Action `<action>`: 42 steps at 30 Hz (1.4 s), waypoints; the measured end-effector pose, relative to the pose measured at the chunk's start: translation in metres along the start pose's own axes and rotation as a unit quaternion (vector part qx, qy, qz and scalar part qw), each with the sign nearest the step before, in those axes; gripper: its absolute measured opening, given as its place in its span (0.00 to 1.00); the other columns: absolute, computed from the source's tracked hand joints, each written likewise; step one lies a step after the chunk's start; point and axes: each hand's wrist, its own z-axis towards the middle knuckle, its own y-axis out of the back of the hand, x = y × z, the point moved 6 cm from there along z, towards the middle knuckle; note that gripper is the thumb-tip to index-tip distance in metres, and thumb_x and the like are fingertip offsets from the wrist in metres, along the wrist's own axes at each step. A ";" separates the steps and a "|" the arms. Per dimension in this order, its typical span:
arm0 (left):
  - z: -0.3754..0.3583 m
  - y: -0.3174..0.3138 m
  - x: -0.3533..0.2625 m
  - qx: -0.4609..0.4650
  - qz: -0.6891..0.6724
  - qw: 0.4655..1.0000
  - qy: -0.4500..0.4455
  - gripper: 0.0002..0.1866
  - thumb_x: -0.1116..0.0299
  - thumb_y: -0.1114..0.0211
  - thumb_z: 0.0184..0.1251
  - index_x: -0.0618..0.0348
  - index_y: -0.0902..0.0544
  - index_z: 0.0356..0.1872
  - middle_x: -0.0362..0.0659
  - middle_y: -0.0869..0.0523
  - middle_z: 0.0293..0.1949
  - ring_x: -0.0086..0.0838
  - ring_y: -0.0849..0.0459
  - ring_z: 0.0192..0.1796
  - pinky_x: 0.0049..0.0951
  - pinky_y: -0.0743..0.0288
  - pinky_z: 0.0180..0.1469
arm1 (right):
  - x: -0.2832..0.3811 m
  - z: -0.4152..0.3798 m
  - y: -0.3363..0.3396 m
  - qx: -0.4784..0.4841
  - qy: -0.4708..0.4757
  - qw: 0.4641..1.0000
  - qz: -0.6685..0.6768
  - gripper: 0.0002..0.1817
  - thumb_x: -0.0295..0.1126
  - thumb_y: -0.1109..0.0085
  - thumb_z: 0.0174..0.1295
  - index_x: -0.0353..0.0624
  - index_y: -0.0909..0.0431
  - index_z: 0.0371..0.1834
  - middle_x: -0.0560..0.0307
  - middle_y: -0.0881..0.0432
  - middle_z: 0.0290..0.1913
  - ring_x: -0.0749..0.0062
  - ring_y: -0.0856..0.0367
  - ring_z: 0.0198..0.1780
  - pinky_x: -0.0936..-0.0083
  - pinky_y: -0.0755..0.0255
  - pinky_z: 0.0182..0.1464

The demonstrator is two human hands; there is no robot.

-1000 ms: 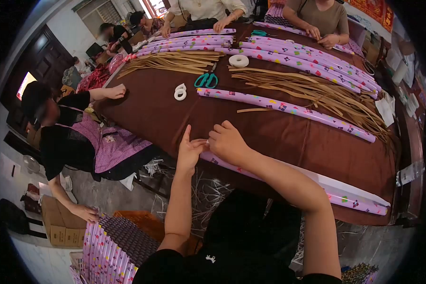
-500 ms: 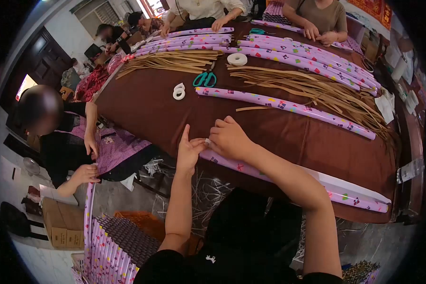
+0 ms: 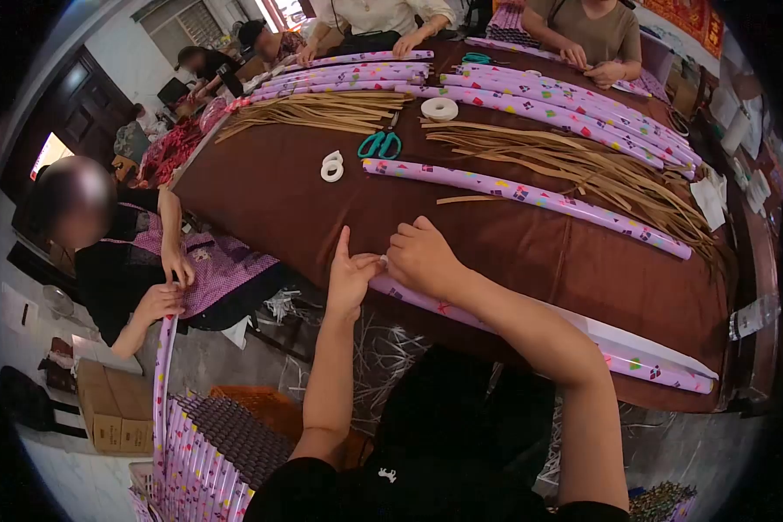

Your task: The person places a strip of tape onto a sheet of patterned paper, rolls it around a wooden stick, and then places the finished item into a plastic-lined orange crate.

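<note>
Together, both hands [image 3: 387,265] pinched closed at one end of a purple patterned roll [image 3: 652,371].

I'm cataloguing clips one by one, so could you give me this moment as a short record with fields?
Left hand: one finger raised, others meeting the right hand
Right hand: fingers curled; grip hidden
Nearest tube: purple, patterned, white edge showing; one end at the hands
Table: brown cloth, teal scissors, brown strips, white rolls
Co-worker at left: hands on another tube
</note>
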 end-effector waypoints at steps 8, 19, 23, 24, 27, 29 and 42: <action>-0.001 -0.002 -0.002 0.000 0.014 1.000 0.006 0.50 0.87 0.37 0.60 0.60 0.60 0.79 0.48 0.14 0.38 0.26 0.16 0.42 0.25 0.23 0.51 | -0.007 -0.002 -0.003 0.007 -0.045 0.998 0.030 0.08 0.35 0.34 0.49 0.47 0.21 0.19 0.62 0.23 0.25 0.68 0.25 0.38 0.69 0.36 0.43; 0.001 -0.001 0.001 -0.016 0.028 0.999 -0.011 0.51 0.90 0.41 0.60 0.55 0.62 0.79 0.50 0.16 0.41 0.27 0.16 0.43 0.25 0.22 0.50 | -0.017 0.001 0.013 -0.002 -0.082 0.992 0.097 0.06 0.36 0.33 0.51 0.48 0.15 0.27 0.65 0.20 0.29 0.68 0.26 0.39 0.68 0.37 0.44; -0.002 -0.003 -0.001 -0.012 0.008 1.000 -0.012 0.51 0.90 0.41 0.60 0.55 0.62 0.79 0.50 0.16 0.40 0.27 0.16 0.44 0.25 0.22 0.50 | -0.008 0.003 0.004 0.023 -0.056 0.997 0.056 0.07 0.37 0.33 0.51 0.48 0.15 0.28 0.65 0.19 0.31 0.68 0.26 0.41 0.68 0.36 0.45; -0.002 -0.003 -0.001 -0.004 0.000 1.000 -0.014 0.51 0.90 0.41 0.60 0.54 0.62 0.79 0.50 0.16 0.40 0.27 0.16 0.44 0.25 0.23 0.50 | -0.008 0.002 0.003 0.021 -0.061 0.996 0.060 0.06 0.37 0.33 0.51 0.48 0.16 0.28 0.65 0.19 0.31 0.68 0.26 0.41 0.68 0.36 0.45; -0.003 -0.004 0.000 0.005 -0.008 1.000 -0.018 0.51 0.91 0.41 0.60 0.54 0.61 0.79 0.50 0.16 0.40 0.26 0.16 0.44 0.25 0.22 0.50 | -0.010 0.001 0.001 0.020 -0.069 0.996 0.062 0.06 0.36 0.33 0.50 0.48 0.16 0.28 0.65 0.19 0.31 0.68 0.26 0.42 0.68 0.36 0.45; -0.004 -0.005 -0.003 0.006 -0.008 1.000 -0.022 0.52 0.91 0.41 0.59 0.54 0.61 0.79 0.49 0.16 0.40 0.26 0.16 0.44 0.25 0.22 0.50 | -0.011 0.001 0.000 0.020 -0.071 0.996 0.059 0.06 0.35 0.33 0.49 0.48 0.16 0.28 0.65 0.19 0.31 0.68 0.26 0.42 0.68 0.36 0.46; -0.062 -0.056 -0.039 -0.079 0.452 0.797 -0.391 0.31 0.77 0.36 0.57 0.58 0.28 0.65 0.46 0.16 0.47 0.42 0.20 0.53 0.42 0.30 0.60 | -0.104 -0.021 0.008 0.024 -0.414 0.829 0.376 0.08 0.30 0.39 0.61 0.36 0.18 0.32 0.60 0.18 0.29 0.80 0.22 0.32 0.77 0.27 0.38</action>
